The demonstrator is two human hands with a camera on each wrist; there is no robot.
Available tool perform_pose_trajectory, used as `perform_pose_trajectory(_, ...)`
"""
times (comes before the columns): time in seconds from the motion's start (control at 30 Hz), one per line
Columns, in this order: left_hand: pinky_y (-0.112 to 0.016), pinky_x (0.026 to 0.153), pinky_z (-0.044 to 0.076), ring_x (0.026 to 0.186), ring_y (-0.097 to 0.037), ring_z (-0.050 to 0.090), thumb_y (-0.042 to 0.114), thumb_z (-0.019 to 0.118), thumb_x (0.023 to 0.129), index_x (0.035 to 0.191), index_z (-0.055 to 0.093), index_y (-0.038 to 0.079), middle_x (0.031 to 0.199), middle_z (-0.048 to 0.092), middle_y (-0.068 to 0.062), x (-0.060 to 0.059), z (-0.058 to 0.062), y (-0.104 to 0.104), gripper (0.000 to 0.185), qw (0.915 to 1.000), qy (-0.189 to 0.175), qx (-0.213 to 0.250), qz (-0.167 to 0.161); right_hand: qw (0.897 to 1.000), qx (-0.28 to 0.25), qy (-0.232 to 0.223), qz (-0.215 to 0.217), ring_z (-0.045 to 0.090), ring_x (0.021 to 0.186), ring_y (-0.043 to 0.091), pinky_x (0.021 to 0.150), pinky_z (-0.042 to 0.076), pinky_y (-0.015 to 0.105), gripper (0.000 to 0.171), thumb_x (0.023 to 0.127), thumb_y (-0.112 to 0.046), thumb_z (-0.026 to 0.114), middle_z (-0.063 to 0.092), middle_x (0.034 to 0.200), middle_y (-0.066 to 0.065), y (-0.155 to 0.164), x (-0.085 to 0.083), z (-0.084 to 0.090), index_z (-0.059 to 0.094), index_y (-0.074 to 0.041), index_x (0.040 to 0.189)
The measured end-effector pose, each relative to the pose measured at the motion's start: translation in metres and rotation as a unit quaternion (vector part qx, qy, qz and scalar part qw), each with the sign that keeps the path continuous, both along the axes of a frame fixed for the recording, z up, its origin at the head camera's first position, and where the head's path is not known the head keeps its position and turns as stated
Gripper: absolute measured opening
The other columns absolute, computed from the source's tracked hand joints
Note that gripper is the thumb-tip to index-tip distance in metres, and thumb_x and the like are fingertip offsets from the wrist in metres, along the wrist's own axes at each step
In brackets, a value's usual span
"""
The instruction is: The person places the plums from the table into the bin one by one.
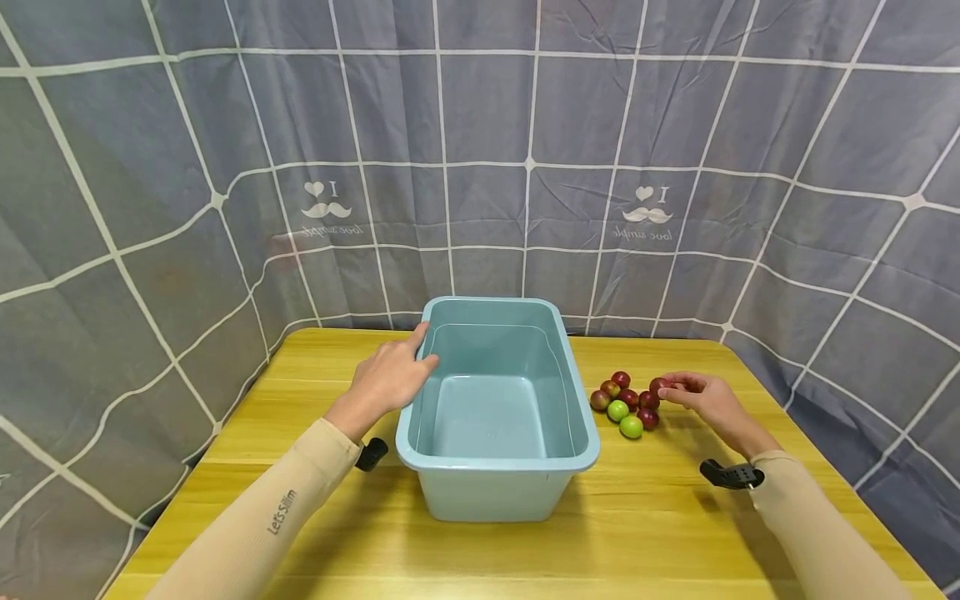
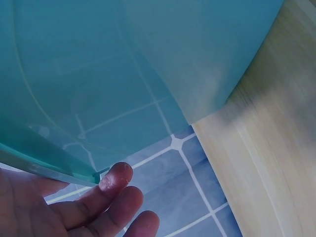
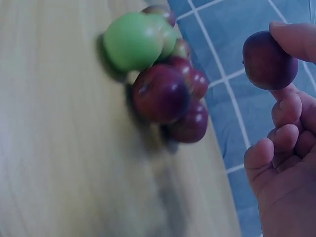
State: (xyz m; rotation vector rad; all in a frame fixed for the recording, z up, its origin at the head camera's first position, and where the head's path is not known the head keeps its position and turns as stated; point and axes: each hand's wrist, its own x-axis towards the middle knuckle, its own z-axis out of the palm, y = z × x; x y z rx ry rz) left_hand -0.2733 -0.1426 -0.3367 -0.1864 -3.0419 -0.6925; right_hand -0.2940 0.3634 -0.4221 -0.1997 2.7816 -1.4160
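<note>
A light-blue plastic tub stands on the table, with nothing inside it. My left hand holds its left rim, the thumb over the inner side and the fingers along the outside, as the left wrist view also shows at the rim. Between thumb and fingertips, my right hand pinches a dark red plum, raised above the table in the right wrist view. Right beside that hand lies a cluster of red plums with two green plums at its near side.
The yellow wood-grain table carries everything. Behind it and along both sides hangs a grey curtain with white grid lines. Black wrist devices sit below both hands.
</note>
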Motion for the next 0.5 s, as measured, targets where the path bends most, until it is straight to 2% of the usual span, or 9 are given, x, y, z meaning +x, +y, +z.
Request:
perform_pose_trajectory(0.13, -0.038, 0.055, 0.043, 0.080, -0.025, 0.059, 0.049, 0.038, 0.099, 0.164, 0.016, 0.026, 0.084, 0.058, -0.009, 0.000, 0.002, 0.001, 0.072, 1.0000, -0.009, -0.002, 0.000, 1.000, 0.005, 0.002, 0.007, 0.059, 0.102, 0.005, 0.087, 0.047, 0.027, 0.053, 0.097, -0.043, 0.065, 0.070, 0.121, 0.004, -0.006, -0.003, 0.009, 0.064, -0.004, 0.132)
perform_pose_trajectory(0.2, -0.038, 0.055, 0.043, 0.081, -0.024, 0.059, 0.049, 0.038, 0.099, 0.164, 0.016, 0.026, 0.085, 0.059, -0.008, 0.001, 0.001, 0.000, 0.072, 0.9999, -0.011, -0.004, -0.001, 1.000, 0.006, 0.003, 0.012, 0.060, 0.101, 0.007, 0.085, 0.047, 0.029, 0.051, 0.097, -0.043, 0.065, 0.070, 0.118, 0.001, -0.011, -0.005, 0.011, 0.064, -0.004, 0.130)
perform_pose_trajectory(0.33, -0.038, 0.056, 0.043, 0.091, -0.026, 0.061, 0.050, 0.038, 0.099, 0.163, 0.017, 0.026, 0.100, 0.064, -0.011, 0.000, 0.000, 0.000, 0.072, 1.0000, -0.004, -0.001, -0.003, 1.000, 0.010, 0.018, 0.017, 0.059, 0.098, 0.010, 0.082, 0.047, 0.031, 0.049, 0.097, -0.042, 0.065, 0.070, 0.115, 0.000, -0.019, -0.009, 0.019, 0.065, -0.004, 0.128)
perform_pose_trajectory(0.43, -0.038, 0.056, 0.043, 0.093, -0.026, 0.061, 0.050, 0.038, 0.099, 0.163, 0.017, 0.026, 0.097, 0.064, -0.009, -0.001, 0.000, 0.001, 0.072, 1.0000, 0.000, -0.004, -0.001, 0.999, 0.010, 0.027, 0.023, 0.060, 0.098, 0.011, 0.082, 0.047, 0.031, 0.050, 0.096, -0.041, 0.067, 0.070, 0.115, 0.002, -0.027, -0.012, 0.029, 0.064, -0.003, 0.129)
perform_pose_trajectory(0.5, -0.038, 0.056, 0.043, 0.090, -0.026, 0.060, 0.050, 0.038, 0.099, 0.164, 0.016, 0.026, 0.087, 0.060, -0.008, -0.001, 0.000, 0.001, 0.072, 1.0000, -0.004, -0.005, -0.001, 0.999, 0.008, 0.027, 0.028, 0.060, 0.097, 0.011, 0.083, 0.047, 0.030, 0.049, 0.096, -0.040, 0.067, 0.069, 0.113, 0.003, -0.033, -0.013, 0.036, 0.065, -0.003, 0.129)
